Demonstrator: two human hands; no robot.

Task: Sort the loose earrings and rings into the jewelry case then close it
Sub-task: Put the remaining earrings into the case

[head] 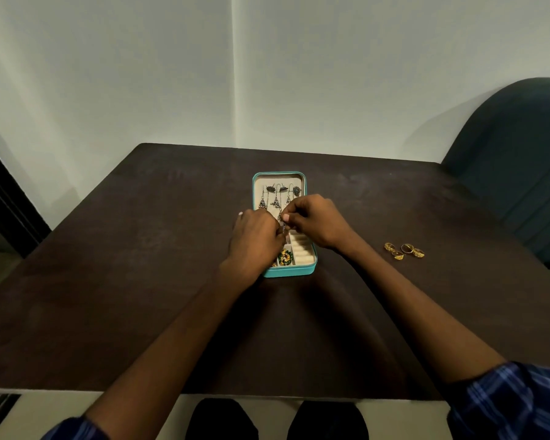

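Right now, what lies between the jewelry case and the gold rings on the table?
Only bare table between jewelry case and gold rings, seen from the head view.

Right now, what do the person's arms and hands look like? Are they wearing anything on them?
Both forearms are bare. Near each elbow there is a pushed-up sleeve: the right sleeve is blue plaid with lighter stripes, and the left sleeve looks like the same cloth. The left hand and the right hand wear no gloves. I can't spot a watch or bracelet.
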